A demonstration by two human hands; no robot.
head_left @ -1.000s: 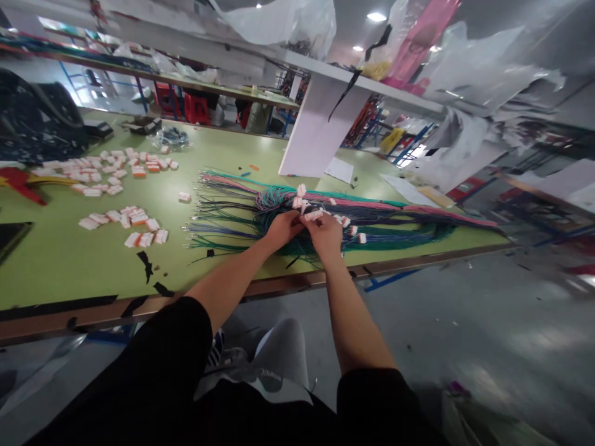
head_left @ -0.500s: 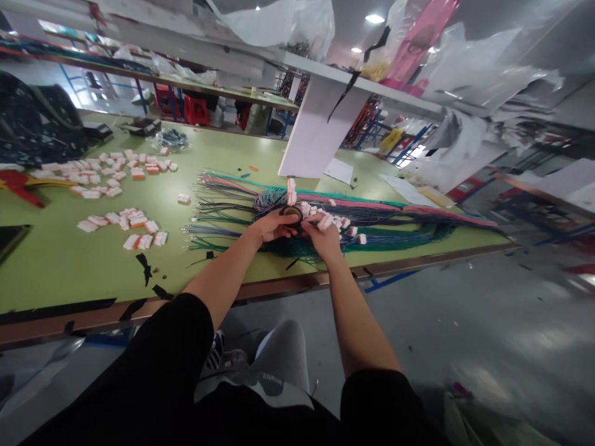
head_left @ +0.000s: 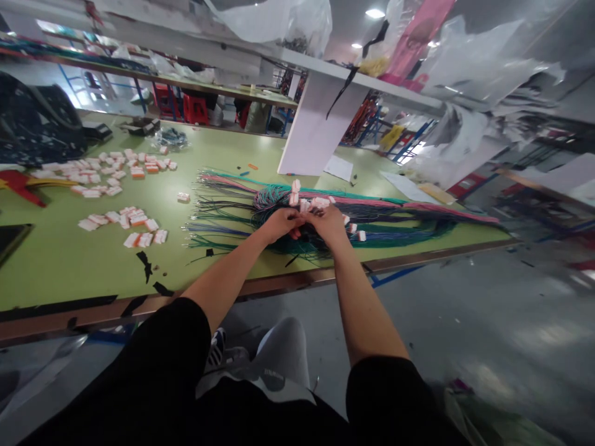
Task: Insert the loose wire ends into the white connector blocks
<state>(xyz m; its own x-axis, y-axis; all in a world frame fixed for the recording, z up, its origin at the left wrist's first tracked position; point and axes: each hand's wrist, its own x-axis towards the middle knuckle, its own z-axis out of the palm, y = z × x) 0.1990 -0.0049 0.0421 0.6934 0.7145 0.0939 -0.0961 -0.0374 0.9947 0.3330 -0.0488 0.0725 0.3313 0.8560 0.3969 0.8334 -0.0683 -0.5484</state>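
My left hand (head_left: 279, 225) is closed over the middle of a wire bundle, its fingertips meeting those of my right hand. The dark tape roll it held a moment ago is now hidden by the fingers. My right hand (head_left: 329, 224) is pinched shut just beside it; what lies between its fingertips is too small to make out. Beneath and around both hands run green, blue, black and pink wires (head_left: 395, 238), with loose terminal ends (head_left: 195, 228) fanned out to the left. White-and-orange connectors (head_left: 320, 203) lie on the wires around my right hand.
Loose connectors (head_left: 139, 218) are scattered over the green tabletop (head_left: 83, 266) on the left. Red-and-yellow pliers (head_left: 28, 186) lie at the left edge. Black tape scraps (head_left: 145, 266) lie near the front edge. A white upright panel (head_left: 320, 130) stands behind the wires, under a shelf.
The dark tape roll showed as a ring between my hands; now it is out of sight. My hands have come together, fingertips meeting, and the right hand has risen slightly.
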